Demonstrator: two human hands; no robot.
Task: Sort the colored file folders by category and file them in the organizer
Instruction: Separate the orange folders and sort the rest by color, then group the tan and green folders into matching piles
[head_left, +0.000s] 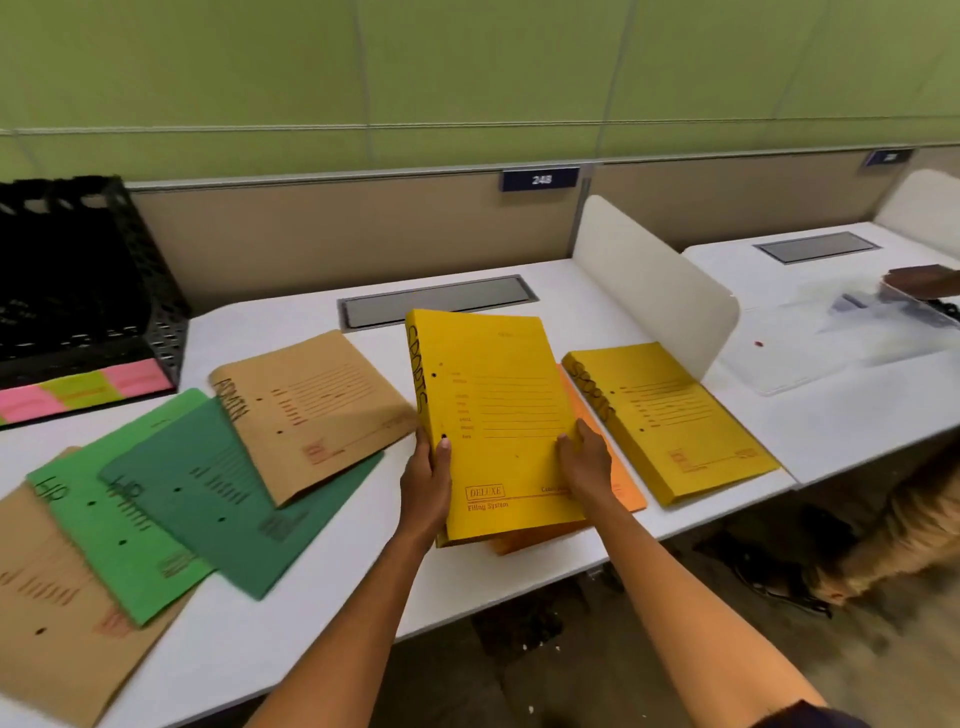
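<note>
At desk centre, the left hand (430, 470) and right hand (584, 457) grasp a yellow SPORTS folder (493, 415) by its edges, above an orange folder (618, 493). Sorting looks barely begun — green, brown and another yellow folder (670, 415) lie loose; the black organizer (150, 291) seems unfilled.

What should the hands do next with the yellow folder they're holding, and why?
Probably set the held yellow folder onto the other yellow folder to its right. Both hands, left and right, grip it tilted off the table, and both folders carry the same spine writing, so they look like one category.
</note>
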